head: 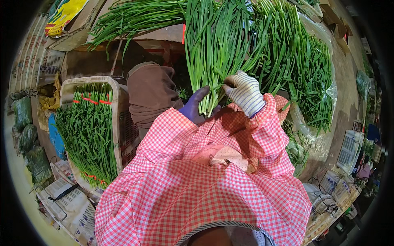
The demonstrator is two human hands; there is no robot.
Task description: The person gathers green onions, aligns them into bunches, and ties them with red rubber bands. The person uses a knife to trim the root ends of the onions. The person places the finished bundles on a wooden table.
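My left hand (195, 106), in a purple glove, grips the pale stem ends of a bunch of garlic chives (215, 46). The long green leaves point away from me over the cardboard. At the right side of these stems is my right hand (244, 92), in a striped knit glove with bare fingertips. Its thumb and fingers are pinched together on strands at the bunch's edge; what exactly lies between them is partly hidden. Both hands are above my lap, which a red-and-white checked smock (197, 184) covers.
To the left, a plastic crate (115, 89) holds chives tied with red bands (89, 99). Loose chives (295, 61) lie at right on clear plastic sheeting (332, 89). More chives (144, 18) rest on cardboard ahead. Flattened crates (74, 206) and wrapped green bundles (38, 164) are at far left.
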